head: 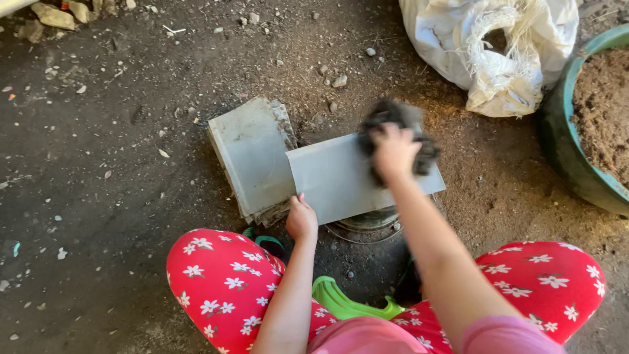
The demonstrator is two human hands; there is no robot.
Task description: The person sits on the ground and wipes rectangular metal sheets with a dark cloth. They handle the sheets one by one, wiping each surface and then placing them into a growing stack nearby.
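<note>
A grey rectangular tile (341, 174) lies tilted across a round basin (367, 225) in front of my knees. My left hand (301, 219) grips its near left corner. My right hand (392, 151) presses a dark, blurred cloth or scrubber (426, 154) onto the tile's far right end. A stack of similar grey tiles (252, 157) rests on the dirt just to the left, partly under the held tile.
Red flowered trousers (223, 282) cover my knees at the bottom. A green scoop (344, 305) lies between them. A white woven sack (498, 46) sits at the upper right, beside a green tub (567, 154) filled with brown powder. Stones litter the dirt floor.
</note>
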